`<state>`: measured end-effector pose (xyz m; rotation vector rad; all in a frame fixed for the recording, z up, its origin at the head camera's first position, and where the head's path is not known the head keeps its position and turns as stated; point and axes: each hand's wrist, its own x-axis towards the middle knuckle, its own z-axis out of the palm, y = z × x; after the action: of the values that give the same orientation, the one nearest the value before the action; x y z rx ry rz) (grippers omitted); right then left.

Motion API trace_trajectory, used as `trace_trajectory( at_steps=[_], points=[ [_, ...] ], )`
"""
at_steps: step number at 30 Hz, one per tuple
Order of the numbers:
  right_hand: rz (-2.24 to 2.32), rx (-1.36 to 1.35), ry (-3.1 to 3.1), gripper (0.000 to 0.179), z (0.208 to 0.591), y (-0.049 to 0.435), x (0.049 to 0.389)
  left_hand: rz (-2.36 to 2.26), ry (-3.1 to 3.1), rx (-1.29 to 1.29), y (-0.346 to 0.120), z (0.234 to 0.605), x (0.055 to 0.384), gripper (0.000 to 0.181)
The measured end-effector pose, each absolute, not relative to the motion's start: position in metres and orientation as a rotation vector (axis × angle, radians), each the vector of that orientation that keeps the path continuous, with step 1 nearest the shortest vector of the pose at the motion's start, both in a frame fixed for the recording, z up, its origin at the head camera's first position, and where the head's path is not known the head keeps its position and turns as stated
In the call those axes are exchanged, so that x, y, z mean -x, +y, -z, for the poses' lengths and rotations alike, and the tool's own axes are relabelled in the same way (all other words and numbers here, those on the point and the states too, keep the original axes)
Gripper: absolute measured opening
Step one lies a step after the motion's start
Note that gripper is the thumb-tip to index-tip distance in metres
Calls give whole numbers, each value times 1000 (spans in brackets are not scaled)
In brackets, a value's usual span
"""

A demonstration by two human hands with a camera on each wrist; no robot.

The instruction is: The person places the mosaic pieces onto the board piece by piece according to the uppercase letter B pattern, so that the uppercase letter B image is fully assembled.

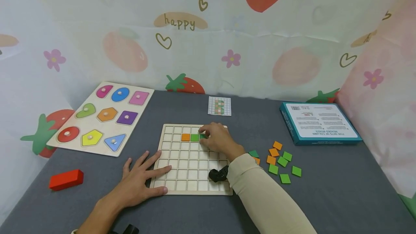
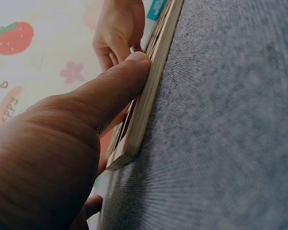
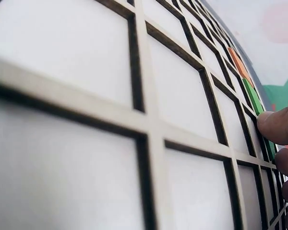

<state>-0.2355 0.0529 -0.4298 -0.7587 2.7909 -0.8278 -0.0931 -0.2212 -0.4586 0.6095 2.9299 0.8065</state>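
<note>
A wooden grid board [image 1: 191, 193] lies flat on the table. In its second row from the far edge sit an orange square tile [image 1: 185, 137] and a green square tile [image 1: 194, 138] side by side. My right hand [image 1: 218, 139] reaches over the board, thumb and fingertips at another green tile [image 1: 203, 136] just right of them, partly hidden by the fingers. The right wrist view shows the thumb [image 3: 278, 125] beside these tiles. With fingers spread, my left hand [image 1: 140, 178] rests on the board's left edge; its thumb [image 2: 134, 64] lies along the near rim.
Right of the board lie several loose orange tiles [image 1: 273, 152] and green tiles [image 1: 285, 178]. A pattern card [image 1: 211, 105] lies behind the board, a teal box [image 1: 321, 124] at back right. Left are a shape puzzle board [image 1: 97, 129] and a red block [image 1: 66, 180].
</note>
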Motion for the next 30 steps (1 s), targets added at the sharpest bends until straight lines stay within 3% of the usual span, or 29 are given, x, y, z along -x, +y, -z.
trace_trajectory(
  at_steps=[13, 30],
  points=[
    [872, 743, 2769, 27, 422, 59, 234, -811, 2928, -602, -221, 457, 93, 64],
    [815, 792, 2942, 30, 357, 106, 217, -827, 2920, -612, -221, 458, 93, 63]
  ],
)
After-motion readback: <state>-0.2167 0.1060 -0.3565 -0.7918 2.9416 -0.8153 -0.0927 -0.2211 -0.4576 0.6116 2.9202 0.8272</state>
